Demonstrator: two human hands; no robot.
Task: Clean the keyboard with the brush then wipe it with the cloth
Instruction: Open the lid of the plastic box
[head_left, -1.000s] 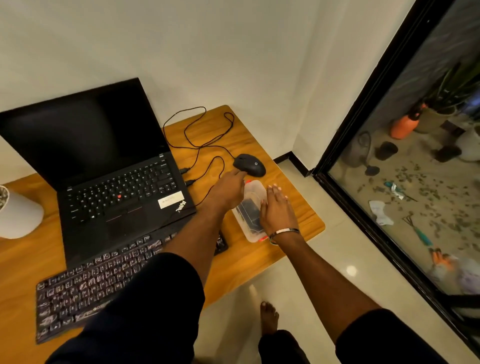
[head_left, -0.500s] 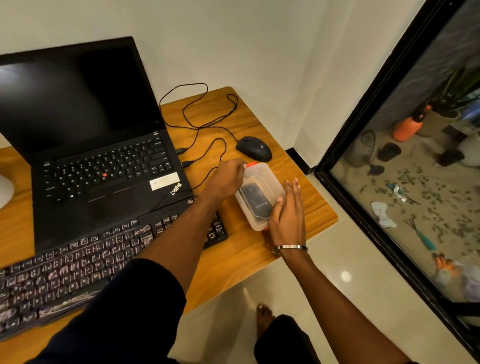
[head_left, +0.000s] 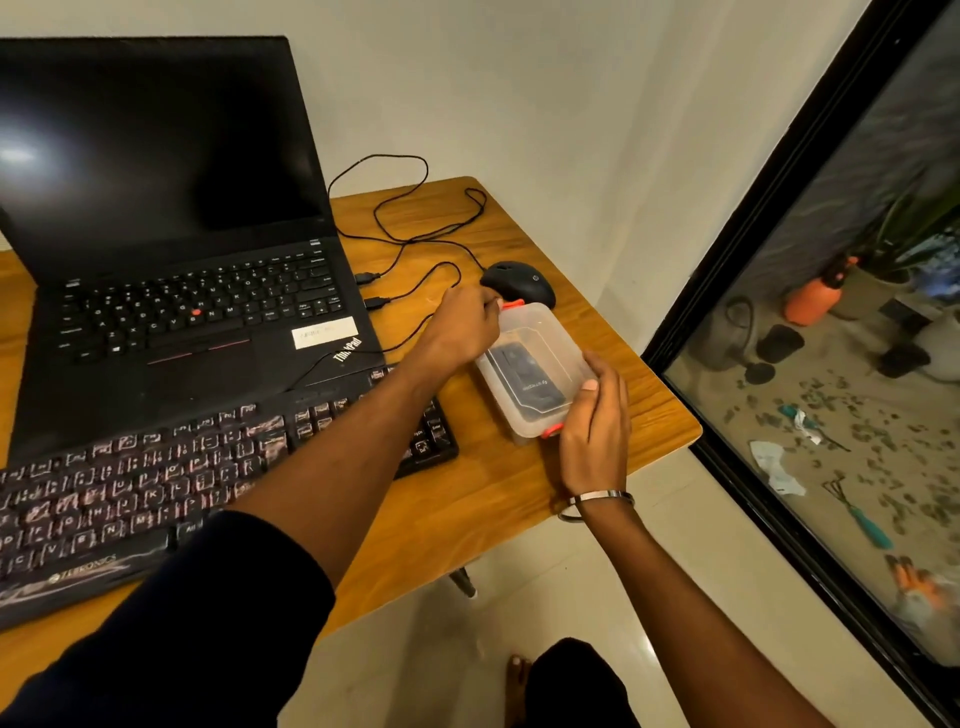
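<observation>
A black external keyboard (head_left: 130, 493) with dusty keys lies along the near edge of the wooden table (head_left: 467, 499). To its right stands a clear plastic box (head_left: 535, 364) with orange clips and a closed lid; a dark object shows through the lid. My left hand (head_left: 465, 325) grips the box's far end by the orange clip. My right hand (head_left: 595, 421) holds the near right corner, thumb on the lid. No brush or cloth shows outside the box.
An open black laptop (head_left: 171, 249) stands behind the keyboard. A black mouse (head_left: 517, 280) and its looped cable (head_left: 415, 223) lie just beyond the box. The table's right edge drops to the tiled floor (head_left: 571, 597); a glass door (head_left: 831, 364) is at the right.
My right hand went from lying flat beside the box to curling round its near corner. My left hand stayed at the far clip. The camera has moved closer.
</observation>
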